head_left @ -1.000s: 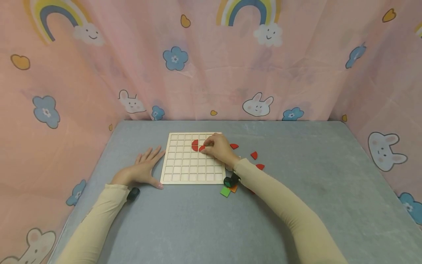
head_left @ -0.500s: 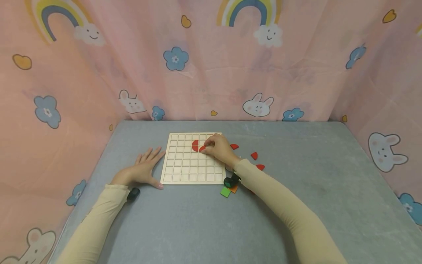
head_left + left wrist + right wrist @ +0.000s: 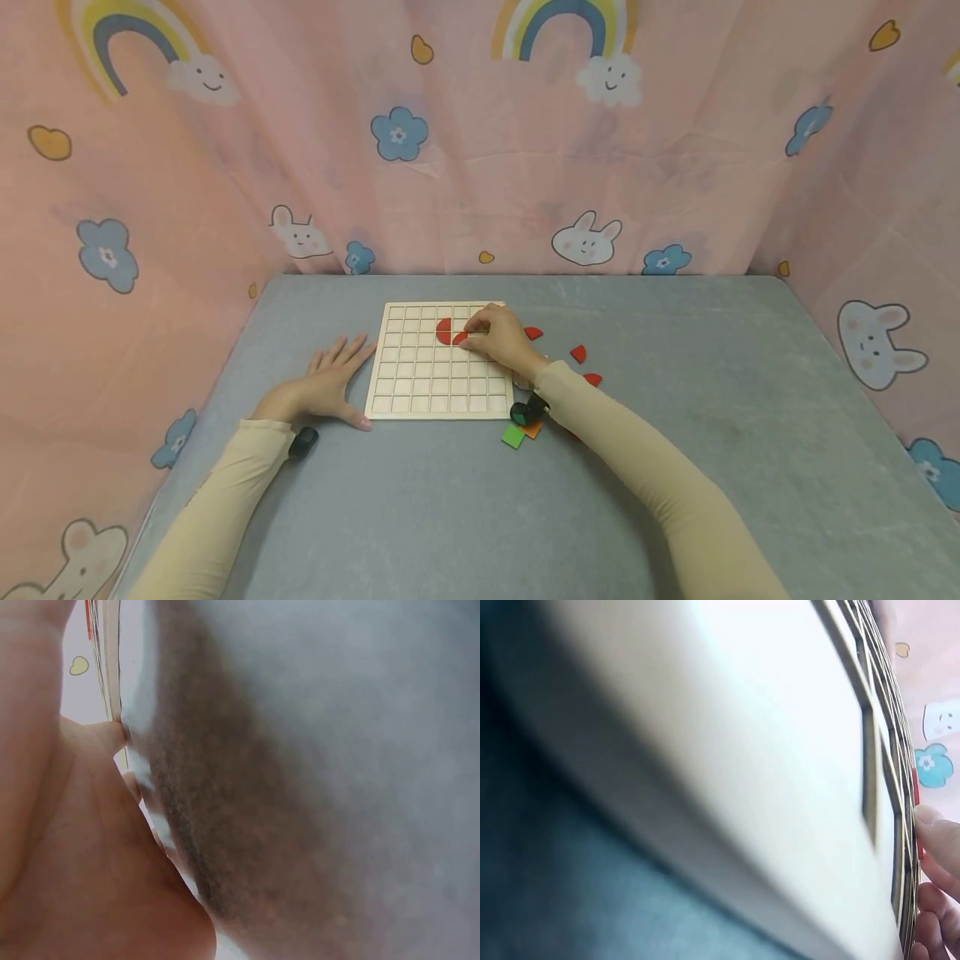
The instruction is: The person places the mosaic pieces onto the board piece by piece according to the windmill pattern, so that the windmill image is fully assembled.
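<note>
A pale wooden grid board (image 3: 438,387) lies on the grey table, with red quarter-circle pieces (image 3: 443,332) set in its upper middle cells. Thumb and fingers of my right hand (image 3: 504,342) pinch another red quarter-circle piece (image 3: 461,338) low over the cells just right of those. From the right wrist view, the fingertips (image 3: 930,817) are at a thin red edge on the board's surface. My left hand (image 3: 322,387) rests flat with spread fingers beside the board's left edge, thumb near the front left corner. The left wrist view mostly shows its palm (image 3: 90,862) and the table.
Loose red quarter-circle pieces (image 3: 578,354) lie right of the board, some partly behind the right forearm. A green square tile (image 3: 513,436) and an orange tile (image 3: 532,429) sit by its front right corner. A pink patterned curtain (image 3: 480,167) surrounds the table (image 3: 420,517).
</note>
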### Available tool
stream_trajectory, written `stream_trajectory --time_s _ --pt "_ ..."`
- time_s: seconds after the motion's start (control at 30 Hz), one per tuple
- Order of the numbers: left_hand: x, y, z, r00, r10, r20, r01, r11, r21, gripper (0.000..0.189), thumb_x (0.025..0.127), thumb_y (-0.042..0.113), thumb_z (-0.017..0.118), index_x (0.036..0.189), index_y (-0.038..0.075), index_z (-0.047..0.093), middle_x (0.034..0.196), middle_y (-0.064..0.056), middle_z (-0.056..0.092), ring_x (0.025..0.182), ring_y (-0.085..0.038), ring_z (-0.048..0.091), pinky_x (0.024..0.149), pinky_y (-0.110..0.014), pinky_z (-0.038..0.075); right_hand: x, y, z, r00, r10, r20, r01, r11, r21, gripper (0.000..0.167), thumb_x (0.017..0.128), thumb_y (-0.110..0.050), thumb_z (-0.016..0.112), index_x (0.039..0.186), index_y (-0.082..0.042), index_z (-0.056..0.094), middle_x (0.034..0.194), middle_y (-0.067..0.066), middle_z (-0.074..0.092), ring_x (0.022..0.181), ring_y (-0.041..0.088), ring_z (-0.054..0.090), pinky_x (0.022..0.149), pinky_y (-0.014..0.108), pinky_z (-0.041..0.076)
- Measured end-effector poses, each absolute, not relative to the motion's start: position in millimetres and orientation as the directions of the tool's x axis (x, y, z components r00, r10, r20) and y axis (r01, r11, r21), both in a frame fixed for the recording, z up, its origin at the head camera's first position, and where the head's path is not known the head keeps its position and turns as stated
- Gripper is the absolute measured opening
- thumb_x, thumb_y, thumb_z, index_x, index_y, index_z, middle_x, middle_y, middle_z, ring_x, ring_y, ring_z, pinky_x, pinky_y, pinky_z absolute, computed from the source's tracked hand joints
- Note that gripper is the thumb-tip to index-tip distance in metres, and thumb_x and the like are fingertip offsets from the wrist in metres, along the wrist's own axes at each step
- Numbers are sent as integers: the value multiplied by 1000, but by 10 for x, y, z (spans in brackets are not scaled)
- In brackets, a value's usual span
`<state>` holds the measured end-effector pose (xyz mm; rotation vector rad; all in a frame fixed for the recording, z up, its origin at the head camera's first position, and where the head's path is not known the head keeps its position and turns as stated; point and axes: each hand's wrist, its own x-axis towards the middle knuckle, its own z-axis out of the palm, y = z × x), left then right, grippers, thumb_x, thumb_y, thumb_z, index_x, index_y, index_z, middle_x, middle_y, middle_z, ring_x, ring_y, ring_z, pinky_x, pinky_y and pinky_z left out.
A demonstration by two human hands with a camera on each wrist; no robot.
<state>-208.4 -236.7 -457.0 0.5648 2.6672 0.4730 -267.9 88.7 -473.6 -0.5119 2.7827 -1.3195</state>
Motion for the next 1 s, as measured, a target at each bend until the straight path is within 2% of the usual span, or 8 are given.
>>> stream_trajectory --time_s 0.73,1.0 --pt "-2098 -2368 -4580 -851 434 -296 304 867 396 138 57 55 91 160 13 11 168 -17 -2 153 -48 -7 116 -73 -4 -2691 898 -4685 -948 -305 88 -257 576 -776 25 82 -21 81 103 -9 75 106 8 69 101 23 61 93 38 51" --pt "-2089 -2367 -4575 -850 439 -292 305 861 406 138 57 54 92 160 13 11 168 -17 -2 153 -48 -7 116 -73 -5 -2707 1106 -4622 -935 -353 20 -199 480 -855 31 89 -22 74 118 -10 69 119 8 66 108 23 60 97 39 50"
